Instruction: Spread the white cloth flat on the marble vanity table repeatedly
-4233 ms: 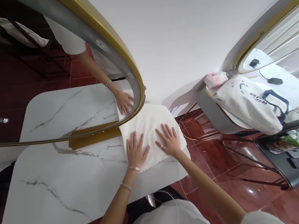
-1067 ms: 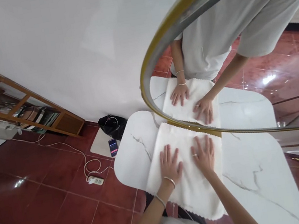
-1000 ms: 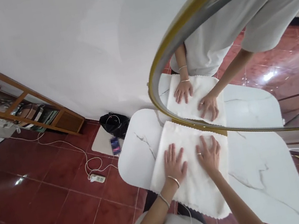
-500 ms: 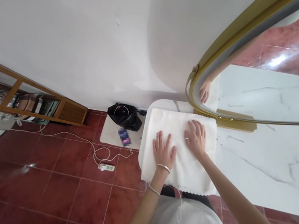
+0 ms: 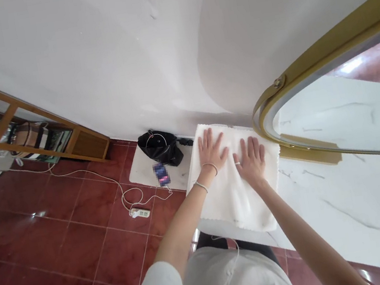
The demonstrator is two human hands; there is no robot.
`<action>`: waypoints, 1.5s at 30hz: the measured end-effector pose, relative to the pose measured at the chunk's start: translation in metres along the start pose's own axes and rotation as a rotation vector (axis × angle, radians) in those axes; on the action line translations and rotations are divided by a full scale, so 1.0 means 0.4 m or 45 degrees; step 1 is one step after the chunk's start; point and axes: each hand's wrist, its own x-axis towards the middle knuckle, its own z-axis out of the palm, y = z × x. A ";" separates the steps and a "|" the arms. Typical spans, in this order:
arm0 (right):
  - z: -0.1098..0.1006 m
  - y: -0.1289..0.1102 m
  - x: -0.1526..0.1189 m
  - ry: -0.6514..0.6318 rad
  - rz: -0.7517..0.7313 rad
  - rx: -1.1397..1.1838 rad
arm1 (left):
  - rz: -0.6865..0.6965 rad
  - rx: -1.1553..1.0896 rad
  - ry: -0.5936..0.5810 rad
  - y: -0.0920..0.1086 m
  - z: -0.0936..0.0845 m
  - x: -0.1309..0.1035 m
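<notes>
A white cloth [image 5: 221, 200] with scalloped edges lies folded in a rough square on the white marbled table [image 5: 347, 213]. My left hand [image 5: 212, 148] rests flat on its far left part, fingers spread. On the far right part my right hand [image 5: 252, 161] also lies flat, fingers apart, with a ring on one finger. Between my hands the cloth is raised in soft wrinkles that run toward me. Neither hand grips anything. How many layers the cloth has, I cannot tell.
A gold-framed mirror [image 5: 285, 79] stands on the table at the right. Left of the table, a black bag [image 5: 162, 149] and a phone [image 5: 161, 174] lie on a pale surface. A power strip [image 5: 139, 212] with a white cord lies on the red tiles. A wooden cabinet [image 5: 90, 142] lines the wall.
Both hands have pushed forward, away from me, and the cloth has slid with them, baring a strip of table at the near edge. Wrinkles between the hands have become more marked.
</notes>
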 end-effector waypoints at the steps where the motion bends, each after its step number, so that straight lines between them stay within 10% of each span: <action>1: 0.007 -0.006 0.028 -0.004 0.032 -0.009 | -0.011 0.003 0.010 -0.002 0.001 0.015; 11: 0.040 -0.021 0.227 -0.100 0.251 0.073 | -0.028 0.033 -0.037 -0.023 0.007 0.140; 17: -0.003 -0.005 0.033 0.090 -0.038 0.218 | 0.200 -0.005 -0.150 -0.046 -0.041 -0.041; 25: -0.074 -0.006 -0.219 -0.172 -0.266 0.223 | 0.119 0.040 -0.166 -0.031 -0.083 -0.302; 39: 0.025 0.021 0.132 -0.170 -0.263 0.124 | 0.099 0.029 -0.022 -0.077 -0.024 0.055; 45: 0.003 -0.015 0.063 -0.060 -0.058 0.231 | 0.163 0.020 -0.062 -0.075 -0.044 -0.026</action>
